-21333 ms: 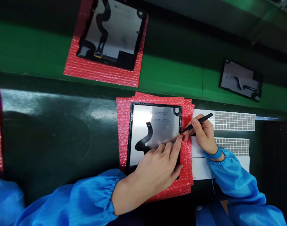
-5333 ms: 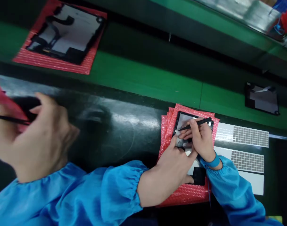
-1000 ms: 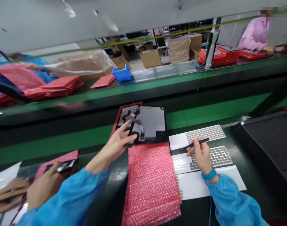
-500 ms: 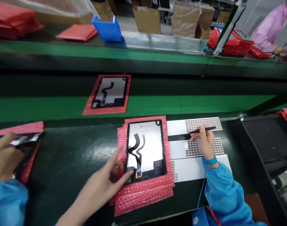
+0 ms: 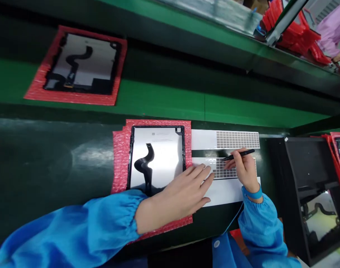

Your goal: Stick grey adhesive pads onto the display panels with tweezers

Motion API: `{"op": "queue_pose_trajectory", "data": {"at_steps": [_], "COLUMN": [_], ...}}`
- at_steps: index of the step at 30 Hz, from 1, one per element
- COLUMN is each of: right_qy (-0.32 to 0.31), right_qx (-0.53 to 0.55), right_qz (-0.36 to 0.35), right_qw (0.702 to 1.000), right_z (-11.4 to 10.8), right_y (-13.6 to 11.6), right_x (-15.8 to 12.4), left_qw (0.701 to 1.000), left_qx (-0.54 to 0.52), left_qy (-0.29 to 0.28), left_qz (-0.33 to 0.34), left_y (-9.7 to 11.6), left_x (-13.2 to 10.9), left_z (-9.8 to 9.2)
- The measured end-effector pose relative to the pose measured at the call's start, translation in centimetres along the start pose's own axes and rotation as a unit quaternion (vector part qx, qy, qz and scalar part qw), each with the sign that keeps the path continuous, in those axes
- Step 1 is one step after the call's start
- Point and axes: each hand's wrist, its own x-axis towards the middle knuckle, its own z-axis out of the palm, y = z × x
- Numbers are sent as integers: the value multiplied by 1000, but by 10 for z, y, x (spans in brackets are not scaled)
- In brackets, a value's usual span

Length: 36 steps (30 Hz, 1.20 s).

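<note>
My left hand [image 5: 183,190] lies palm down with fingers apart, across the lower right of a screen panel [image 5: 165,160] and partly over the middle label sheet [image 5: 203,161]. The panel shows its silvery back, black frame and a curved black ribbon cable [image 5: 144,163]; my left arm hides its lower end. Beneath it are red bubble-wrap bags [image 5: 120,160]. Between the thumb and fingers of my right hand [image 5: 245,169] are black tweezers [image 5: 246,152], their tip at the small grey squares of the middle sheet. Another grid sheet [image 5: 237,140] lies above, and a mostly white one [image 5: 228,193] below.
Another panel on red bubble wrap [image 5: 72,99] lies on the green ledge at the upper left. At right stands a black tray [image 5: 306,160] with a panel in it. A person in pink [image 5: 333,29] is beyond the upper shelf, near red bags [image 5: 301,41].
My left hand has moved right, from the panel's lower left edge to its right side. The view has tilted down. My right hand's tweezers now point to the middle sheet. The hand at far left is gone.
</note>
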Motion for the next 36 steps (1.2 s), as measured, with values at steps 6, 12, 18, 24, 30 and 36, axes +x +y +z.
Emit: {"op": "queue_pose_trajectory", "data": {"at_steps": [6,12,18,24,30,36], "right_qy": [5,-9,-21,-21,5,2], "right_qx": [33,1,-38,-31,65,73], "right_qz": [74,50,23,38,81,53], "right_qw": [997,999,999,999,995,996], "right_z": [14,15,14,15,13,28], "right_y": [18,24,21,20,11,-16], "right_x": [-27,-33,-31,-29,-22,-2], "left_qw": [997,997,996,995,996,999], "left_qx": [23,23,17,34,34,2], "left_qy": [-64,-69,-76,-92,-74,40], "left_qz": [-38,-39,-36,-33,-26,-8], "left_y": [10,10,9,9,7,2], "left_x": [-3,-8,-7,-7,-3,-17], "left_z": [26,29,26,27,23,-3]}}
